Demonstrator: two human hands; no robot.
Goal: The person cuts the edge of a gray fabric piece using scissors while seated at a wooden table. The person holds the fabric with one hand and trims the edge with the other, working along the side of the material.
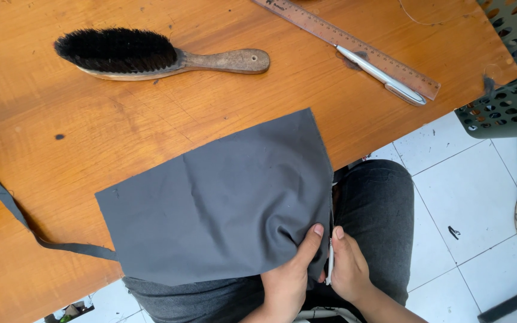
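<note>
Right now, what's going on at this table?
A seated person has a piece of dark grey fabric spread over the edge of a wooden table. The left hand pinches the cloth's right edge with the thumb on top, and the right hand is right beside it, holding a slim light-coloured tool against that edge; what it is cannot be told. Further back on the table lie a black-bristled brush, a ruler and a pen.

Two bare hands are seen, the left hand (288, 281) and the right hand (349, 270), with no rings, watch or gloves shown. The forearms are uncovered; no sleeves are visible. The lap is covered by dark grey trousers (375, 209) of a slightly mottled, denim-like cloth.
</note>
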